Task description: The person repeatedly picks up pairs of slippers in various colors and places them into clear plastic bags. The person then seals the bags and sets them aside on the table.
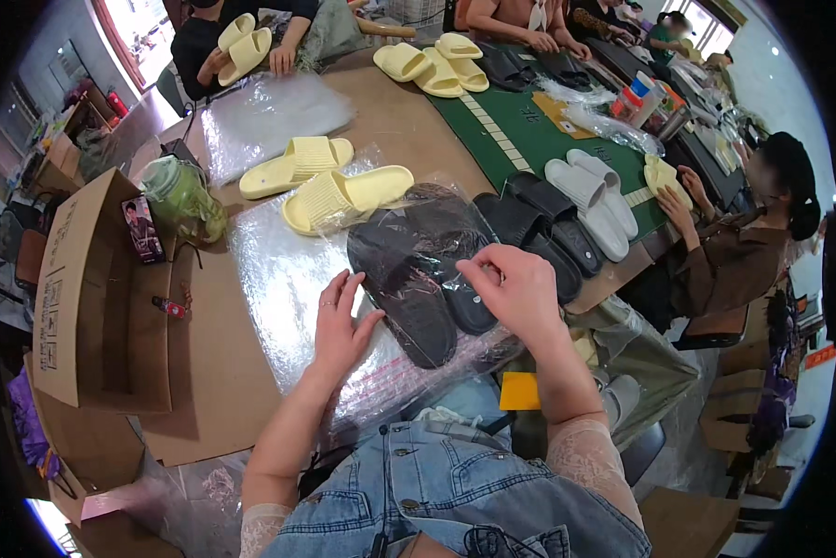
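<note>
In front of me a pair of black slippers (416,312) lies inside a clear plastic bag (436,200), on a stack of shiny clear bags (283,312). My left hand (341,325) is open at the left edge of the bagged slippers, its fingers apart. Over the right slipper, my right hand (518,290) is closed in a pinch on the bag's film. Just beyond the bag sits a pair of pale yellow slippers (348,197), toes pointing different ways from the black pair. Loose black slippers (541,223) are right of the bag, beside a grey pair (593,200).
An open cardboard box (101,298) stands at left, near a phone (143,228) and a green-tinted jar (183,195). More yellow slippers (436,67) lie on the green mat (474,139). Co-workers sit around the table; one at right (743,232) handles a yellow slipper.
</note>
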`<state>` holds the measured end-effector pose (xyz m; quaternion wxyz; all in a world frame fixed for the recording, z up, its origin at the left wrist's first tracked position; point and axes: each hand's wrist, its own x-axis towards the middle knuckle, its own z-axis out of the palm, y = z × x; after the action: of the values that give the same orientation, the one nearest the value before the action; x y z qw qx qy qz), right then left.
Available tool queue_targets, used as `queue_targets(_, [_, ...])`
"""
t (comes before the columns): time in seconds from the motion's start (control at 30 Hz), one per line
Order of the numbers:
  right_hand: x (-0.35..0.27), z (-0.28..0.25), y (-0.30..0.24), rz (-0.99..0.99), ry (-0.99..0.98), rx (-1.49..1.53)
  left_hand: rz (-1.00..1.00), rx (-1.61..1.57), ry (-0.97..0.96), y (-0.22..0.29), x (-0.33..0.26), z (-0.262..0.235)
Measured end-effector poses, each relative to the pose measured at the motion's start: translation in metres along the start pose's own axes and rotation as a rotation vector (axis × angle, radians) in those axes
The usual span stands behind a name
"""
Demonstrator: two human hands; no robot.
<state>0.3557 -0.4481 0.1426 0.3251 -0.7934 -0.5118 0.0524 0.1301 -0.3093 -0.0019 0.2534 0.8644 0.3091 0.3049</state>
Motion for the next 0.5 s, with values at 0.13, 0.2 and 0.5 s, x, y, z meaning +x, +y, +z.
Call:
queue_targets(0.13, [0.023, 0.024, 0.017, -0.079, -0.144, -0.391, -0.052, -0.031, -0.005, 0.001, 0.001, -0.001])
queue_targets(0.2, [0.032, 0.055, 0.028, -0.086, -0.170, -0.427, -0.058, -0.050, -0.015, -0.001, 0.003, 0.001])
queue_targets(0.5, [0.034, 0.144, 0.064, -0.087, 0.010, -0.060, 0.002, -0.069, 0.035, -0.008, 0.004, 0.002])
